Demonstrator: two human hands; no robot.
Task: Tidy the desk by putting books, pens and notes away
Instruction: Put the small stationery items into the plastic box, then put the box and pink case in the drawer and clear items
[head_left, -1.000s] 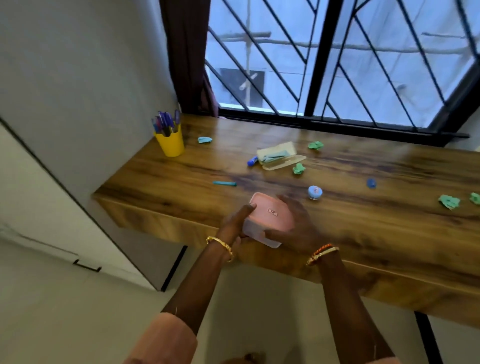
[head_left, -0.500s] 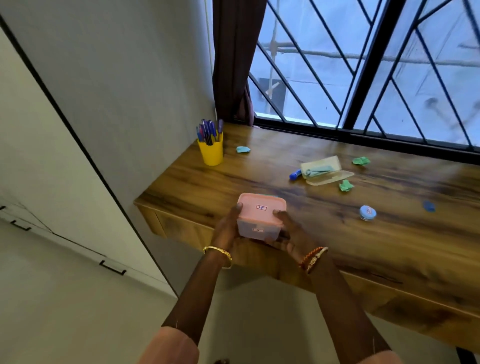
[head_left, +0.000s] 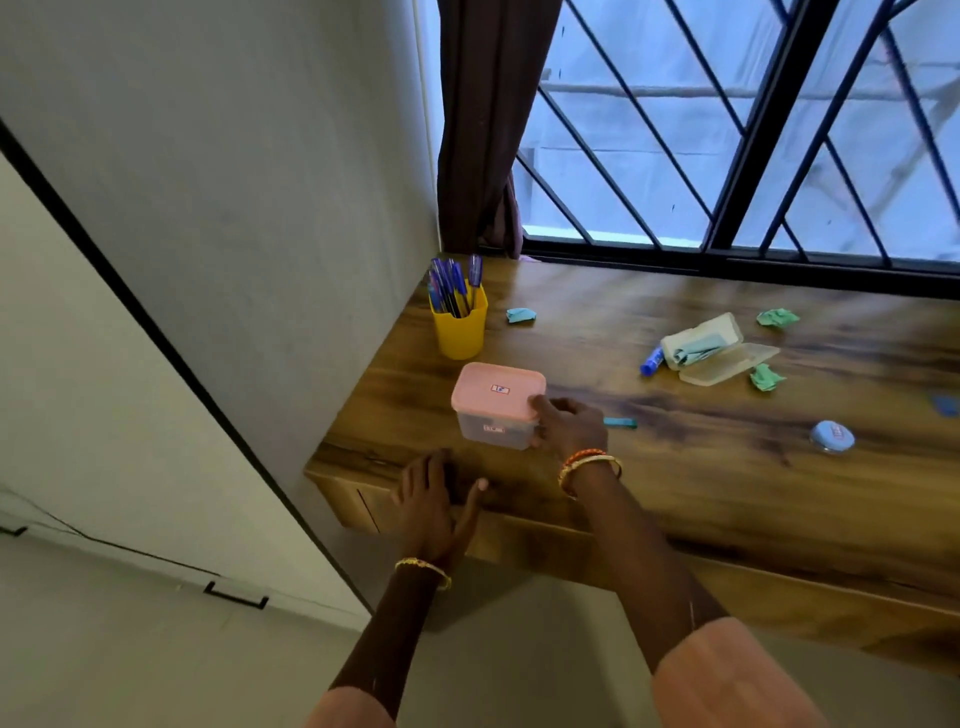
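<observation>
Gripping the box (head_left: 497, 405) at its near right corner, the right hand (head_left: 569, 423) curls its fingers round it; the left hand (head_left: 434, 501) lies flat, fingers spread, just nearer, touching only the desk (head_left: 701, 467).
</observation>
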